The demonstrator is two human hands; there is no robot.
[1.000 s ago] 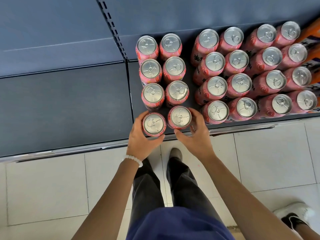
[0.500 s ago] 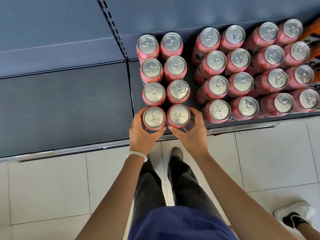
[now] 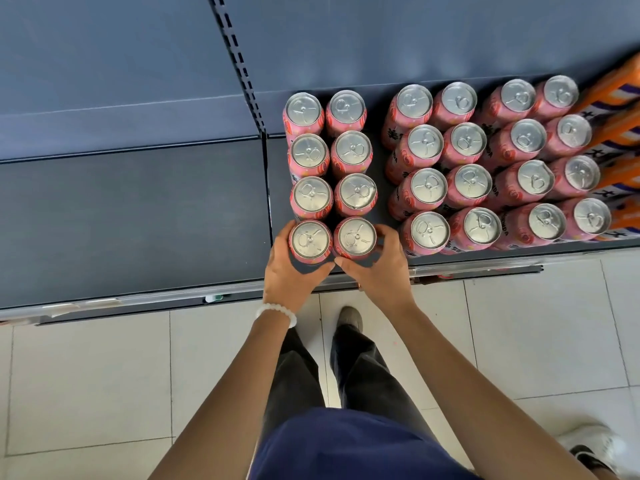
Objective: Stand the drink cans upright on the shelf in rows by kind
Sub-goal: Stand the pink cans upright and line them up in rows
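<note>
Gripping a can apiece, both hands work the front edge of the dark shelf [image 3: 138, 220]. The left hand [image 3: 289, 275] curls round the front-left can [image 3: 310, 240], thumb across the near side and fingers wrapping the far left; the right hand [image 3: 379, 268] wraps the front-right can [image 3: 356, 237] in the same way, fingers showing past its right flank. Those two pink cans stand upright, touching side by side, at the head of a two-wide block [image 3: 330, 154] that runs four deep toward the back panel, every silver lid facing up. The thumbs nearly meet below the gap between the pair.

Across a narrow strip of bare shelf to the right stands a larger block of pink cans [image 3: 495, 168], four wide and four deep, all upright, packed close. Beyond it, at the far right edge, orange packaging [image 3: 620, 126] with dark lettering pokes into view; what it is exactly, hard to tell.

A slotted upright [image 3: 242, 74] divides the shelving, and the bay to its left lies bare and grey. A white bead bracelet [image 3: 277, 313] sits on the left wrist. Down below, pale floor tiles [image 3: 86, 382], dark trousers, a grey shoe [image 3: 349, 317] toeing up to the shelf base, and another, white shoe [image 3: 588, 445] at the bottom right corner.
</note>
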